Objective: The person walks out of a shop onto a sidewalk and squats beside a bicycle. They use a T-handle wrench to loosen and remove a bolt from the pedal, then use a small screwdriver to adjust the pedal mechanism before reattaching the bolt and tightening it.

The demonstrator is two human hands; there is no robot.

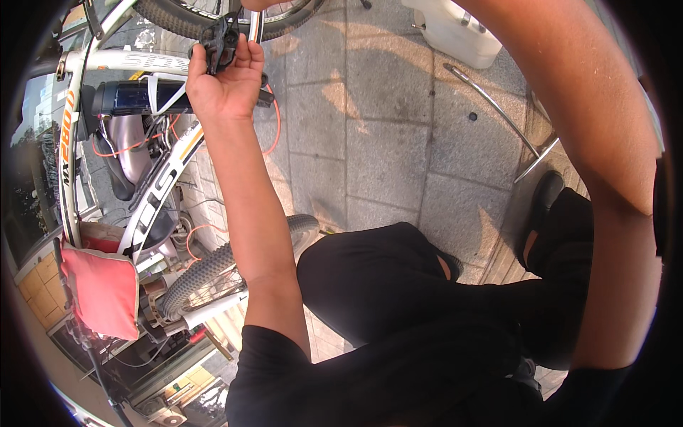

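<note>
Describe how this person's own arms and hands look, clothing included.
Short, plain black sleeves leave both forearms bare. The left hand is ungloved, with no ring or bracelet visible. Only a sliver of the right hand shows at the upper edge, ungloved too.

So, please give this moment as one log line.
left hand: holds black part; right hand: mostly beyond top edge; white bicycle frame: at left

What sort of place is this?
It looks like an outdoor paved area, perhaps a roadside pavement: sunlight falls across grey stone slabs, and a white bicycle is at the left.
</note>
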